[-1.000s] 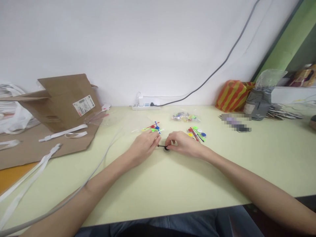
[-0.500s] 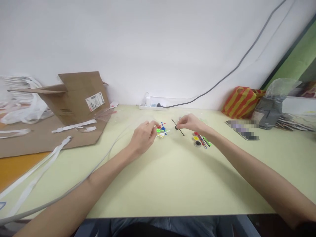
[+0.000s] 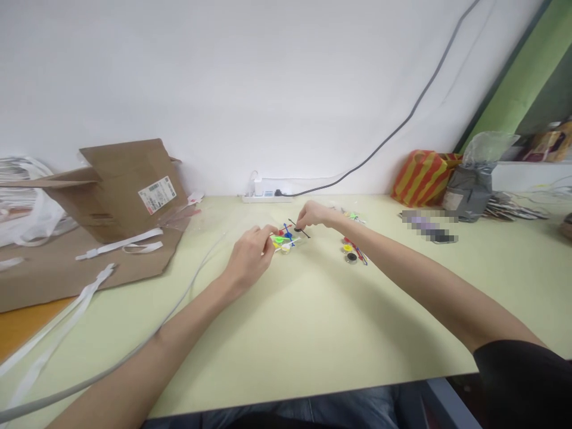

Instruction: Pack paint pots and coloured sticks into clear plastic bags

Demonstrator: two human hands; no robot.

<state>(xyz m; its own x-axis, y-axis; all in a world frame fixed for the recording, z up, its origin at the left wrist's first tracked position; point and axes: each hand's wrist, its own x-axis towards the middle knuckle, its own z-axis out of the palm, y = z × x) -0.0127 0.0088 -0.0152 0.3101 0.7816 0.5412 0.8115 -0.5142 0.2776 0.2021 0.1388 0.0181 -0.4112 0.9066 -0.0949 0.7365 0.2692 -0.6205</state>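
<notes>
My right hand [image 3: 315, 214] pinches a black arrow spinner [image 3: 298, 229], a thin pointer with a round hub, at the right edge of a small group of coloured spinners. A blue arrow spinner [image 3: 288, 236] lies close beside it, with a green spinner [image 3: 279, 240] to its left. My left hand [image 3: 254, 255] has its fingers curled together at the group's left side. Its fingertips meet a red arrow spinner [image 3: 281, 233]; whether they grip it is hidden. Under my right forearm lie loose arrows [image 3: 360, 253], a yellow disc [image 3: 347, 248] and a black disc [image 3: 351, 258].
An open cardboard box [image 3: 129, 185] and white straps [image 3: 120, 241] occupy the left. A grey cable [image 3: 134, 341] runs beside my left forearm. At the back stand a power strip [image 3: 268, 198] and, rightward, a striped bag [image 3: 420, 179]. A phone [image 3: 429, 227] lies at right.
My right hand has carried the black arrow spinner left, up to the coloured group. The left hand stays by that group. The camera view has turned slightly.
</notes>
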